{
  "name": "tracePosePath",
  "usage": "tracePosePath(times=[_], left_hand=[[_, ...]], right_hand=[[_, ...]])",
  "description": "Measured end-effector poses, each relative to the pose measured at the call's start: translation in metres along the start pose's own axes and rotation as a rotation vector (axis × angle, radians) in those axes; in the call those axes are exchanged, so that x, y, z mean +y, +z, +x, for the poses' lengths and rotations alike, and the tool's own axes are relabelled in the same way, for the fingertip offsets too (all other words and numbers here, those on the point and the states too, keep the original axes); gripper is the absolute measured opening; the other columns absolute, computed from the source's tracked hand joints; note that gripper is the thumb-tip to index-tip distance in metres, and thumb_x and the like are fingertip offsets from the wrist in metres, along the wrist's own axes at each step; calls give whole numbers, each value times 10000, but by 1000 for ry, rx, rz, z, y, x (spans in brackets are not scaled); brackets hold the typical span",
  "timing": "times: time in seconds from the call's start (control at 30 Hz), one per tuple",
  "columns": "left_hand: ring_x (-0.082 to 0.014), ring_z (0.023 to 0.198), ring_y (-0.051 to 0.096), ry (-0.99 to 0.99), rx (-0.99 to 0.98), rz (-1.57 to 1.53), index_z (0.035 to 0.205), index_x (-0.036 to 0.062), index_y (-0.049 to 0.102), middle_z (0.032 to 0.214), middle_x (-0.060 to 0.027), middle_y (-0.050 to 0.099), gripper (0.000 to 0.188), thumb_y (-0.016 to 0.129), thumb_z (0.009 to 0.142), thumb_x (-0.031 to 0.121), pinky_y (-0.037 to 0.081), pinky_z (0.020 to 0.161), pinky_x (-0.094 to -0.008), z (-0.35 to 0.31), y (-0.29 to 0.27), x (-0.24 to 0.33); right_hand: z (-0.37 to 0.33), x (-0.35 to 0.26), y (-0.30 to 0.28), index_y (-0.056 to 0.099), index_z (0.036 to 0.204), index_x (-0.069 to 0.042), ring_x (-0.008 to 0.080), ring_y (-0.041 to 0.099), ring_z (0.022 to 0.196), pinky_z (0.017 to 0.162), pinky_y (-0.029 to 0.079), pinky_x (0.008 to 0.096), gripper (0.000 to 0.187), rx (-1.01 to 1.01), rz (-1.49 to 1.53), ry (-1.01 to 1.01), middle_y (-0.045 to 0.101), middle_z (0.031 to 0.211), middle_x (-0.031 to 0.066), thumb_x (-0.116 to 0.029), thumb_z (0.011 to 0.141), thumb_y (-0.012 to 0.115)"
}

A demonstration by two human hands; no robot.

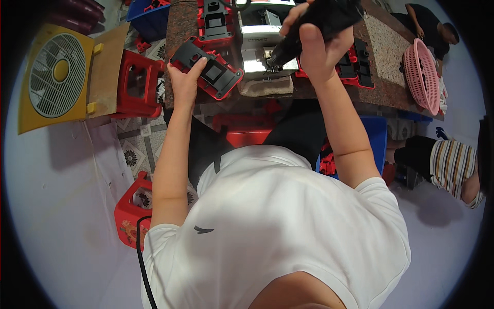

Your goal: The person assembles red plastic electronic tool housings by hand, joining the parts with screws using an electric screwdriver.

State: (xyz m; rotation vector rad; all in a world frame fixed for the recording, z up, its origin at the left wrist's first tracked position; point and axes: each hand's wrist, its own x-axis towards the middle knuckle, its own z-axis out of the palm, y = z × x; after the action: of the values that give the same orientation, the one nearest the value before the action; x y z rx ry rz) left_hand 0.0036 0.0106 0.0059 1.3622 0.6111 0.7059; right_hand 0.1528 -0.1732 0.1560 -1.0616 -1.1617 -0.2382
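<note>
My left hand (185, 82) grips the near left edge of a black and red plastic housing (218, 79), its thumb lying on the black top. The housing is tilted at the table's front edge. Wrapped in my right hand (320, 54) is a black power screwdriver (292, 47), slanting down to the left. Its tip meets the front of a silver box-shaped machine (252, 53), which looks like a screw feeder; whether it touches a screw is too small to tell. A folded beige cloth (266, 87) lies before the machine.
More black and red housings lie behind (214, 20) and right (364, 64) on the speckled stone table (177, 26). A pink basket (422, 77) stands at the right edge. Left are a yellow fan (57, 72) and red stool (138, 85). Other people are at the right.
</note>
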Motion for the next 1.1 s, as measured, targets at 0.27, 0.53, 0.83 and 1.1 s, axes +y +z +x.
tracePosePath(times=[0.27,0.53,0.83,1.1], left_hand=[[-183,1009,580,-47,30,-24,1184,7,416,1109,-107,566,604,801,736,134,467,900,-311,0,-3,-2],[-176,999,582,-25,-11,-21,1178,8,420,1101,-106,569,599,802,732,130,470,894,-306,3,-8,-8],[-182,979,595,51,45,-12,1170,-1,404,1088,-115,581,618,810,729,148,481,870,-306,1,-2,-9],[-178,990,596,50,-26,-105,1177,-15,390,1096,-131,595,619,797,739,150,476,886,-310,0,-3,-4]], right_hand=[[-21,17,-6,468,1011,3,102,573,618,562,473,232,345,12,96,23,627,735,63,-95,812,733],[5,6,11,479,958,-36,93,514,526,485,433,244,342,9,-85,35,548,666,30,-308,897,676],[-1,-36,68,490,1087,-13,166,599,585,524,519,297,506,272,377,400,603,733,106,-416,860,697],[-22,-12,81,469,997,15,131,590,615,546,480,239,374,17,426,166,620,715,82,-207,846,728]])
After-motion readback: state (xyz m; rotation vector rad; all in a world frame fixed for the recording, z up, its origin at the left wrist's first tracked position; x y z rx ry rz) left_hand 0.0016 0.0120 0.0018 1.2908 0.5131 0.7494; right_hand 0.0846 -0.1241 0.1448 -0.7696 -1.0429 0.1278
